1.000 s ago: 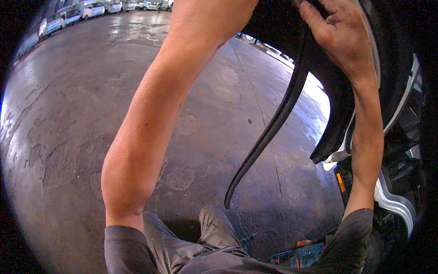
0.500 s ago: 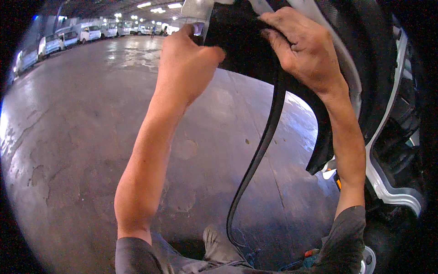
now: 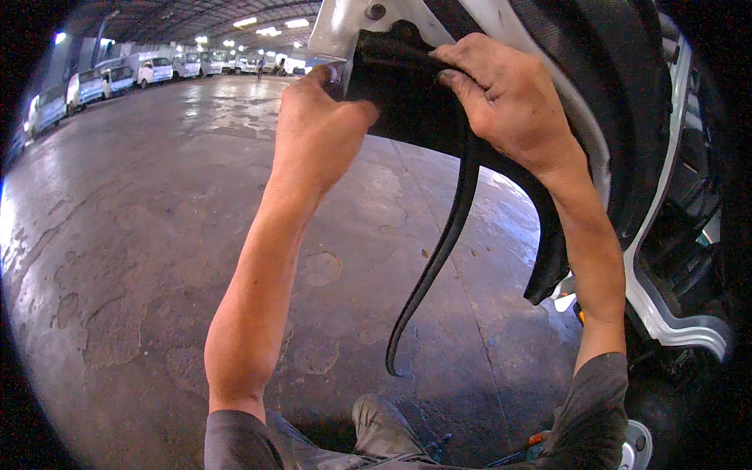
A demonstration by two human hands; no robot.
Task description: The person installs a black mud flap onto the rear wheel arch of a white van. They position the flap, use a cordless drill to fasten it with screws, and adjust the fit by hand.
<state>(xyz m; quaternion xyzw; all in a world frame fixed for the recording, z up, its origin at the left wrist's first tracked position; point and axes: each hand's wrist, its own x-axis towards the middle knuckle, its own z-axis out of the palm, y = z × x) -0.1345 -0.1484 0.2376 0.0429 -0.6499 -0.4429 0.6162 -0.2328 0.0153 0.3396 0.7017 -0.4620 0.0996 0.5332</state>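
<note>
A black panel (image 3: 403, 106) hangs at the top middle, against a white metal vehicle frame (image 3: 338, 33). My left hand (image 3: 319, 129) is closed at the panel's left edge; its thumb lies across the front and the other fingertips are partly hidden. My right hand (image 3: 513, 102) pinches at the panel's upper right, thumb against index finger. From beneath that hand a long black rubber strip (image 3: 457, 215) dangles toward the floor, its lower end curling and free. The exact spot where the right fingertips grip is dark and partly covered.
To the right stands the vehicle body, with a curved black trim (image 3: 551, 235) and a white door sill edge (image 3: 666, 329). Stained concrete floor (image 3: 157, 258) spreads below and left. Several parked white vans (image 3: 151, 69) line the far left wall.
The view has tilted up a little, showing more of the panel's top and white frame. The strip's hanging end sits higher and farther from my legs. Both hands keep their places on the panel.
</note>
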